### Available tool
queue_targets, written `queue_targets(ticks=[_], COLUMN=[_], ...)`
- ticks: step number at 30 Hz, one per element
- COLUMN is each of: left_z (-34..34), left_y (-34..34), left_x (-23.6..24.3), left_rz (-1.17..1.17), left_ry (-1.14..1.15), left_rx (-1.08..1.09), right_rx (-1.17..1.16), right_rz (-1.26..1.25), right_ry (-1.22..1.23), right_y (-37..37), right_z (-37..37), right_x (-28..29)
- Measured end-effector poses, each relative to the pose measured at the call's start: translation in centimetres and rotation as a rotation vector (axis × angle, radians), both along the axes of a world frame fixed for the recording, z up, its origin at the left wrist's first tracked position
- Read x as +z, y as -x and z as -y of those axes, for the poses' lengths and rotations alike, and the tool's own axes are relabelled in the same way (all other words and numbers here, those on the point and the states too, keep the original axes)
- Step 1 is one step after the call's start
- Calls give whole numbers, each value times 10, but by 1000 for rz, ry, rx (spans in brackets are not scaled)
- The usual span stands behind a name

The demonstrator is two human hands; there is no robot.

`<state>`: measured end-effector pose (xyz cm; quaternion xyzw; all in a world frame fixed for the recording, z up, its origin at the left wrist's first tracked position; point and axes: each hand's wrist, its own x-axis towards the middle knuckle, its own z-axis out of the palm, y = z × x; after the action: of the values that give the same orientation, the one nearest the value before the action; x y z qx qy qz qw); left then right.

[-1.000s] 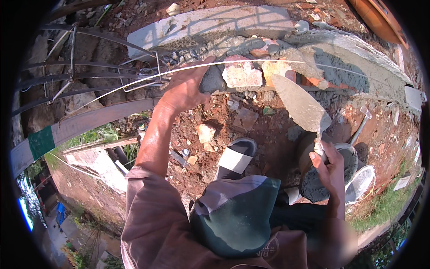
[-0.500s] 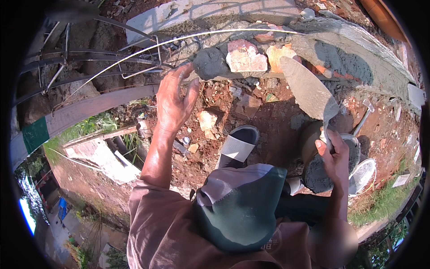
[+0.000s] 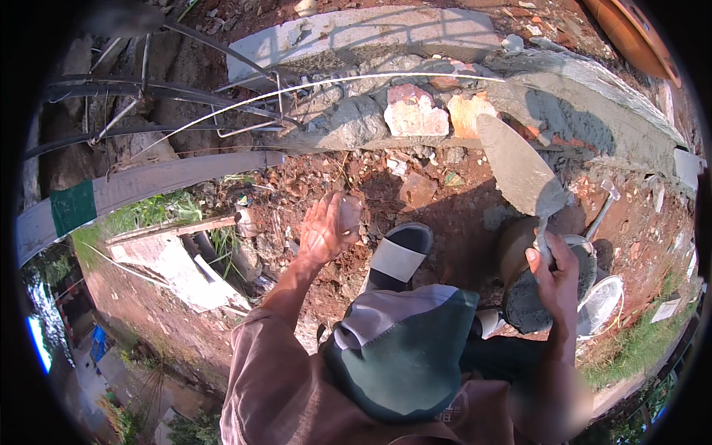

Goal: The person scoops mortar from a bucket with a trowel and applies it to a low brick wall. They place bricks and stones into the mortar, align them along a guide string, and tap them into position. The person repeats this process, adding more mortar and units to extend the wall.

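My right hand [image 3: 555,271] grips the handle of a mortar-coated trowel [image 3: 523,167], its blade pointing up toward the wall. Down on the reddish soil, my left hand [image 3: 325,230] has its fingers wrapped round the side of a chunk of broken stone [image 3: 350,213]. Ahead runs a low wall topped with wet grey mortar [image 3: 356,122]. Two rough pieces, a pinkish-white stone [image 3: 417,111] and a yellowish stone [image 3: 469,113], sit side by side in that mortar. The trowel's tip is close to the yellowish one. Below my right hand is a bucket of mortar [image 3: 528,300].
A pale string [image 3: 326,84] stretches along the wall. Steel rebar [image 3: 141,96] juts out at the upper left, beyond a curved board [image 3: 170,172]. A hammer-like tool [image 3: 604,208] and a whitish pail [image 3: 601,305] are at the right. My sandalled foot [image 3: 400,256] stands on rubble-strewn soil.
My left hand has moved from the wall's mortar back toward me, down onto a stone chunk on the ground. The trowel stays in my right hand, nearly unmoved.
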<state>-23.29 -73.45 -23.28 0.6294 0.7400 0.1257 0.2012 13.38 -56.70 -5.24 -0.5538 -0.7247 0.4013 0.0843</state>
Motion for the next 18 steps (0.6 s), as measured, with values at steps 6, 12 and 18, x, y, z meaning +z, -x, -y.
queue_targets(ticks=[6,12,18], left_z=[-126,-189,-190], left_y=[6,31,25], left_x=[116,86,80], left_rz=[104,-181,86], left_ry=[-293,-349,-175], left_rx=[210,122,406], right_rx=[-2,-33,-28], right_rz=[-42,-45,-63], right_ry=[-65,-44,-80], right_y=[-1,0,-3], right_z=[2,2,3], right_x=[-3,1,-2])
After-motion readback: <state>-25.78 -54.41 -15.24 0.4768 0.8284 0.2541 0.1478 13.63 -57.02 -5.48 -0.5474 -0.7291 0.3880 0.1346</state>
